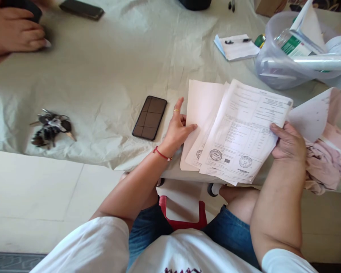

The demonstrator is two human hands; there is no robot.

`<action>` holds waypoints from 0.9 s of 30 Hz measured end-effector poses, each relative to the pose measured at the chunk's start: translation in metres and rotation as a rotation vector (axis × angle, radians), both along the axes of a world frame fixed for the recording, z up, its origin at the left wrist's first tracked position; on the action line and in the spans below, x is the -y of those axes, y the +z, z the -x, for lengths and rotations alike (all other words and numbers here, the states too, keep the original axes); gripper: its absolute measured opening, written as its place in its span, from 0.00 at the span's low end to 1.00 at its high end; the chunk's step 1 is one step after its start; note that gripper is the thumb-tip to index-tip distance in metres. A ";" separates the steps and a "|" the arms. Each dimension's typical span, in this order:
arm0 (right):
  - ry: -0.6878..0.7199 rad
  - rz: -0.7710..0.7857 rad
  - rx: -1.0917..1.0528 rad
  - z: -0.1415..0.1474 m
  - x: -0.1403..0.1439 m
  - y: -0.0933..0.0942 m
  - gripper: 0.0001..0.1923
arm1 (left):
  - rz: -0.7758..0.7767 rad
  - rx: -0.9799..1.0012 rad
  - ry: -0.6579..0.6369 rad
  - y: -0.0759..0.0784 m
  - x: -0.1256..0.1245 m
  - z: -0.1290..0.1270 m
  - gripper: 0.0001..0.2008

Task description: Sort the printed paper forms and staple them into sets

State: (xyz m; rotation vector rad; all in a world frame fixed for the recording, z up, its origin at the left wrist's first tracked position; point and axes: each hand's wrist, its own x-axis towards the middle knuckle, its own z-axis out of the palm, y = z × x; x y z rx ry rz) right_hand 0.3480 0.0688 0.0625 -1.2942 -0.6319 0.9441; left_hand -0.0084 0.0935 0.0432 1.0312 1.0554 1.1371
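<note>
My right hand (290,143) grips the right edge of several printed sheets of paper (244,127), thumb on top, the other fingers mostly hidden beneath. Round stamps mark the lower part of the top printed sheet. Paler sheets (204,104) lie fanned out to its left. My left hand (178,127) pinches their left edge, the thumb over the paper and the index finger stretched out. It wears a ring and a red bracelet (161,153). Beside this hand a dark smartphone (149,118) lies flat on the covered table (110,83).
A bunch of keys (51,127) lies at left. A clear plastic tub (272,64) with a bottle and papers stands back right, near a notepad (238,47). Pink cloth (322,163) lies at right. Another person's hand (17,30) rests at upper left by a dark phone (82,9).
</note>
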 end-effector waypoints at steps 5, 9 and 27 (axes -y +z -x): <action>0.063 -0.016 -0.006 0.027 -0.004 0.000 0.32 | 0.174 0.092 -0.025 0.005 -0.002 -0.002 0.35; 0.046 -0.066 0.007 0.043 -0.008 -0.002 0.30 | 0.192 0.007 -0.088 0.017 0.004 -0.007 0.15; 0.117 -0.069 0.089 0.073 -0.008 -0.013 0.32 | 0.045 0.209 -0.178 0.019 -0.006 0.000 0.27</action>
